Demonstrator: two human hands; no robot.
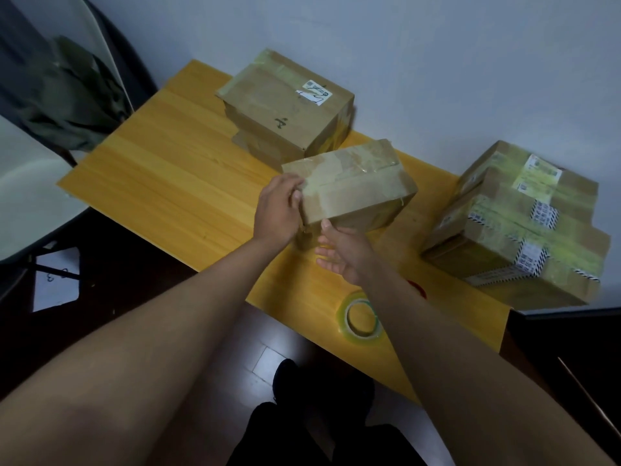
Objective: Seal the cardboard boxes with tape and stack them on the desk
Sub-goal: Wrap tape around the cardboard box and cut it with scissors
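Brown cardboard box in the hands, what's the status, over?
Left hand grips taped brown cardboard box at its corner. Right hand open beneath. Clear tape roll idle on yellow wooden desk.

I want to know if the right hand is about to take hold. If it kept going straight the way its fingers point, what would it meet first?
Probably the near lower edge of the taped box that the left hand holds; the right hand is open just below it.
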